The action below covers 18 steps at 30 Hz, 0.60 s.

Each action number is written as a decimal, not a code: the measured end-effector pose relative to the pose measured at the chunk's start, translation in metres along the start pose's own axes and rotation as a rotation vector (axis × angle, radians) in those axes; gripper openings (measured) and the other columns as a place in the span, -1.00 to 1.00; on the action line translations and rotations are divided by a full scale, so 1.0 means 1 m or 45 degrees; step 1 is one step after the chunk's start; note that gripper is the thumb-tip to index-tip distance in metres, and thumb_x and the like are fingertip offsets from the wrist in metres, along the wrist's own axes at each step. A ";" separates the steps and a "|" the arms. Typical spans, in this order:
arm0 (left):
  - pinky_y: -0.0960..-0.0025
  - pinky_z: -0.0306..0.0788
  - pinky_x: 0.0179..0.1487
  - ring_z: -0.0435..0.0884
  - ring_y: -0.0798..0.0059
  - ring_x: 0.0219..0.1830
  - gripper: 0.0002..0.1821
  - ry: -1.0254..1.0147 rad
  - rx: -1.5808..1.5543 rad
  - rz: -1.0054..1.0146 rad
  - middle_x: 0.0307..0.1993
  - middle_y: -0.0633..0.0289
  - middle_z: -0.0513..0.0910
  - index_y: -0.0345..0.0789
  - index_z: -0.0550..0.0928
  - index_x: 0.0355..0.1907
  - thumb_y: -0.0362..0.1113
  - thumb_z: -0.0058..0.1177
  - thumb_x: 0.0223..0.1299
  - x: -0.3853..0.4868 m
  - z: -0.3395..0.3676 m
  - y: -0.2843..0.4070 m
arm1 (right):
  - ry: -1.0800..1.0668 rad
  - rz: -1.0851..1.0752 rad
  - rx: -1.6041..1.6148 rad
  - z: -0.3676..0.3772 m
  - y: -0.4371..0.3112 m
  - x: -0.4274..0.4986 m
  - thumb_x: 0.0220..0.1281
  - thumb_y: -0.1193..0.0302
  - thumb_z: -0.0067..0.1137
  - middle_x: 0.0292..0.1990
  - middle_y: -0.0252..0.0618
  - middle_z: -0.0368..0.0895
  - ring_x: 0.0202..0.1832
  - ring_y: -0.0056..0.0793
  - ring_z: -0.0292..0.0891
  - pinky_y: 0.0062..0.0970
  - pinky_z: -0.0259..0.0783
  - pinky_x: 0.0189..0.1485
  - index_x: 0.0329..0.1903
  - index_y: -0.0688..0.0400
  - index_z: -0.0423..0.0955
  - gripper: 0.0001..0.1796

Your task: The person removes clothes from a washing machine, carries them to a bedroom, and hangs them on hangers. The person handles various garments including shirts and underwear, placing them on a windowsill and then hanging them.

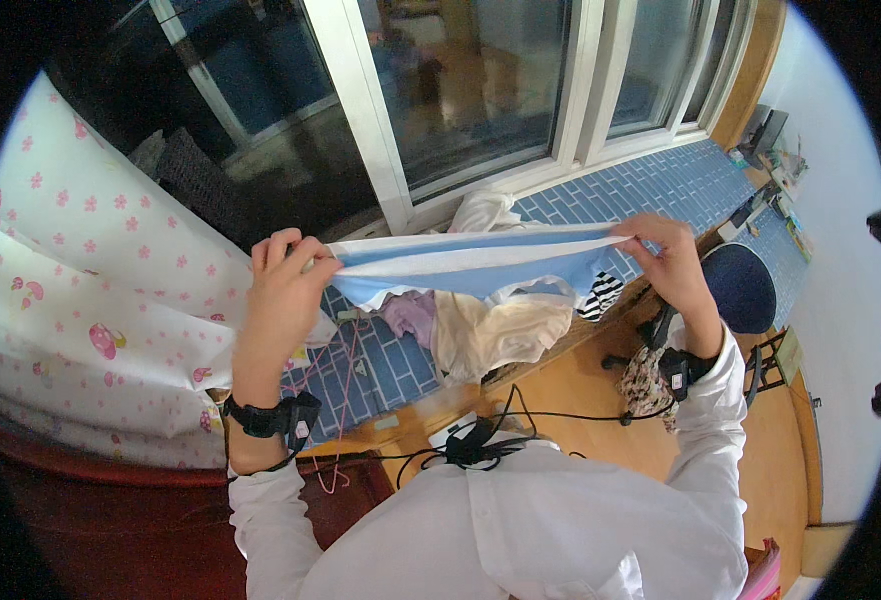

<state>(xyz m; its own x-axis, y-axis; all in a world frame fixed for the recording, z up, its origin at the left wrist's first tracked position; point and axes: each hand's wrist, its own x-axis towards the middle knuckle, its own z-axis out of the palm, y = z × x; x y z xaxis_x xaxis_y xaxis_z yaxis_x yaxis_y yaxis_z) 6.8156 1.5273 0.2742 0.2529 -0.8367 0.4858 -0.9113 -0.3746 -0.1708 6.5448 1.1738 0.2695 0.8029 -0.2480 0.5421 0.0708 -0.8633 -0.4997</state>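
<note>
A light-blue garment with white trim [470, 262] is stretched sideways by its white waistband above a ledge. My left hand [287, 281] pinches its left end between thumb and fingers. At the opposite end, my right hand [662, 255] grips the waistband's corner. Below and behind the garment lie a cream cloth [485, 337], a lilac cloth [410, 316] and a black-and-white striped cloth [600, 297]. White fabric [485, 212] lies by the window frame. Pink wire hangers [347, 375] rest on the ledge near my left forearm, one hanging over its edge.
The ledge [628, 187] has a blue brick-pattern covering and runs along sliding windows [485, 97]. A printed curtain [110, 285] hangs at left. Black cables [478, 442] cross before my chest. At right are a dark-blue round seat or cushion [738, 288] and small items on the ledge.
</note>
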 end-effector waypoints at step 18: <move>0.21 0.16 0.11 0.48 0.41 -0.22 -0.78 0.047 -0.709 -0.192 -0.48 0.31 0.58 -0.31 0.65 -0.52 -0.23 0.21 0.16 -0.039 0.019 -0.047 | -0.254 -0.143 -0.449 -0.034 0.033 0.000 -0.11 0.70 0.11 -0.37 -0.11 0.57 -0.20 -0.03 0.49 -0.23 0.34 -0.09 -0.34 0.23 0.53 -0.79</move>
<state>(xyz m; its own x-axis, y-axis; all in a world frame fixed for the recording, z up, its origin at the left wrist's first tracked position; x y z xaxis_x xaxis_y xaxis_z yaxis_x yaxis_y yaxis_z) 6.8546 1.5696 0.2475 0.3911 -0.7721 0.5009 -0.9020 -0.2136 0.3751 6.5265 1.1301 0.2759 0.9030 -0.0840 0.4213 -0.0150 -0.9863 -0.1646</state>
